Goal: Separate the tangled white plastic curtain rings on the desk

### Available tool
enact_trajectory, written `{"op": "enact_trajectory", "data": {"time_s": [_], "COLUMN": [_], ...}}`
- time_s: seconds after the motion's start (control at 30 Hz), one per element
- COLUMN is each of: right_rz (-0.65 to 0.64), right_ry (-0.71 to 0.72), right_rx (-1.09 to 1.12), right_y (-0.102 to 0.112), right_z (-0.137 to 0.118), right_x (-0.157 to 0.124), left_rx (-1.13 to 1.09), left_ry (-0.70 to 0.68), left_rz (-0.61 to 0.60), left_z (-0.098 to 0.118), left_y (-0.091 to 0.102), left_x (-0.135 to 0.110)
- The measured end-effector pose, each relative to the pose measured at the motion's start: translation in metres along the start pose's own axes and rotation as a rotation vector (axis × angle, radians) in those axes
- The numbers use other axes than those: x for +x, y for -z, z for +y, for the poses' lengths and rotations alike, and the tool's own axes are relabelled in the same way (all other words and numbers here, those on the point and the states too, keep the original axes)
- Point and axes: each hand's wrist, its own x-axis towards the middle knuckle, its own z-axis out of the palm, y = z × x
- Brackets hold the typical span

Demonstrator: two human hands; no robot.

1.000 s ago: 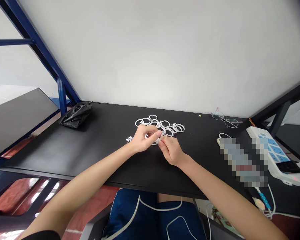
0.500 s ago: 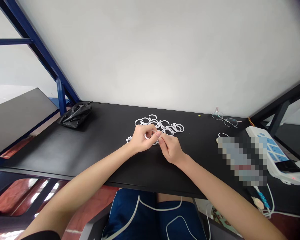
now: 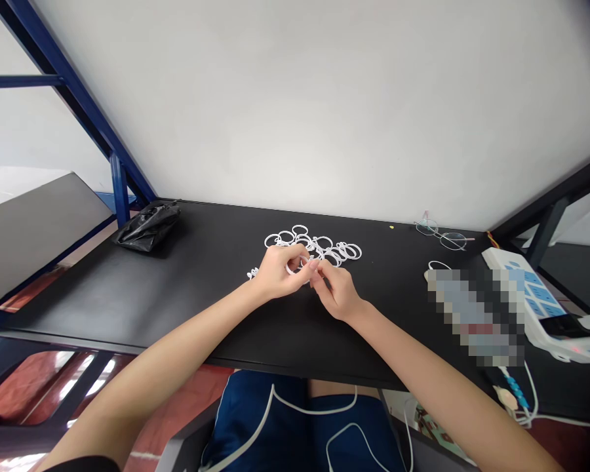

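1. White plastic rings (image 3: 319,248) lie in a loose, overlapping cluster at the middle of the matte black surface (image 3: 128,295), with the near part of the cluster beneath our hands.
2. Our left hand (image 3: 278,274) sits at the near left of the cluster. Its fingers (image 3: 299,257) are closed and curled around one white plastic ring (image 3: 291,269), which is raised just above the surface.
3. Our right hand (image 3: 337,293) is directly beside the left. Its thumb and fingertips (image 3: 318,267) are pinched closed at the held ring's edge; the hands hide whether they grip that ring or a second piece.
4. Change from the views a moment earlier: our hands have drawn slightly closer together, and the held ring remains at the near edge of the cluster. The rest of the cluster shows no clear shift.
5. A small white coiled piece (image 3: 252,273) protrudes from beneath the left hand.
6. Further along the surface we note a crumpled black plastic bag (image 3: 149,227), thin-framed eyeglasses (image 3: 441,235), and a white power strip with blue panels (image 3: 521,295).
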Motion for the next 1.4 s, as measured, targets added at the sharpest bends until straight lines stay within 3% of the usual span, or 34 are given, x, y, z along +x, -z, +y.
{"op": "enact_trajectory", "data": {"time_s": [0.33,0.57,0.97,1.4], "right_rz": [0.085,0.113,0.122,0.099], "right_ry": [0.004,0.002,0.103,0.141], "right_rx": [-0.017,-0.039,-0.186,-0.162], "right_y": [-0.002,-0.001,0.007,0.005], "right_z": [-0.003,0.0,0.002,0.0], "right_x": [-0.001,0.0,0.006,0.004], "left_rx": [-0.373,-0.323,-0.276,-0.229], "left_ry": [0.096,0.18,0.049,0.106], "left_rz": [-0.119,-0.138,-0.062,-0.1], "left_z": [-0.001,0.004,0.009,0.001], "left_y": [0.001,0.0,-0.001,0.0], "left_x": [0.001,0.003,0.002,0.0]}}
